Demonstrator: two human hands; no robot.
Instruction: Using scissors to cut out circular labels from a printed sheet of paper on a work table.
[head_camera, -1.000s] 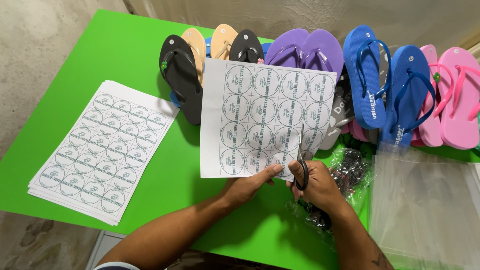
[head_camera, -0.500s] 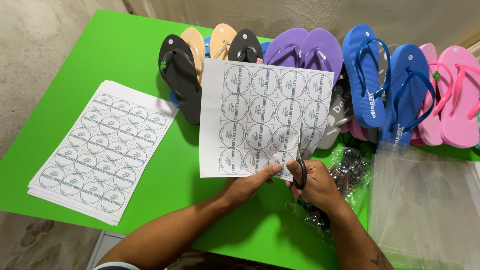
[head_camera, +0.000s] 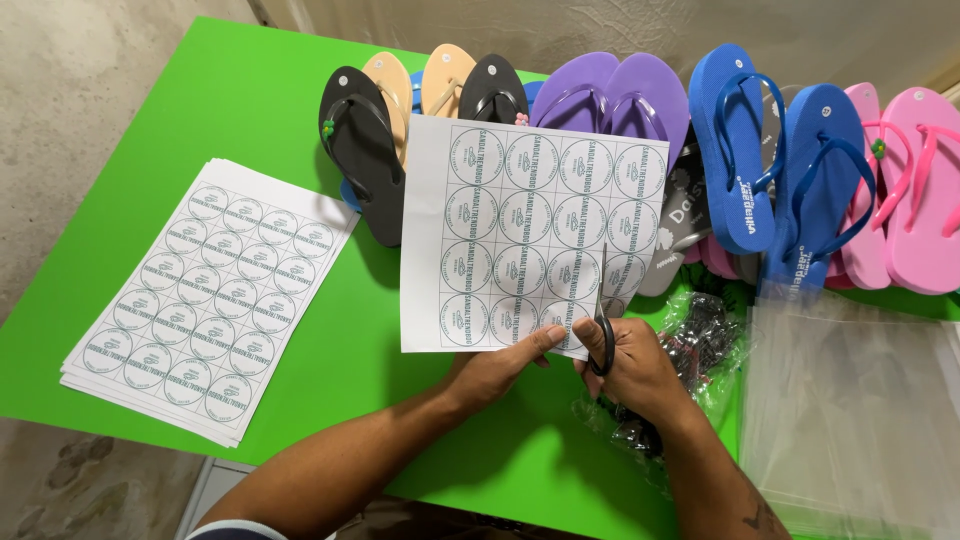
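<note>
We worked over a bright green table (head_camera: 250, 90) set against a pale wall, bare concrete floor showing at its left. The printed sheet (head_camera: 530, 230), a grid of round labels, was held upright above the near middle of the table. Our left hand (head_camera: 500, 368) pinched its bottom edge, thumb on the front. Our right hand (head_camera: 635, 365) was closed round the handles of black scissors (head_camera: 603, 310), whose blades ran up into the sheet between two columns of labels, right of centre.

The cut looked easy to spoil: the gap between columns was narrow, and any drift of the blades would likely clip a label's printed ring. With the sheet gripped only at the bottom, its unsupported top could flop or twist and pull the line off course, and the left thumb sat near the blades.

A stack of label sheets (head_camera: 205, 300) lay at the left. Flip-flops (head_camera: 640, 110) in black, tan, purple, blue and pink lined the far edge. Clear plastic bags (head_camera: 850, 400) lay at the near right.
</note>
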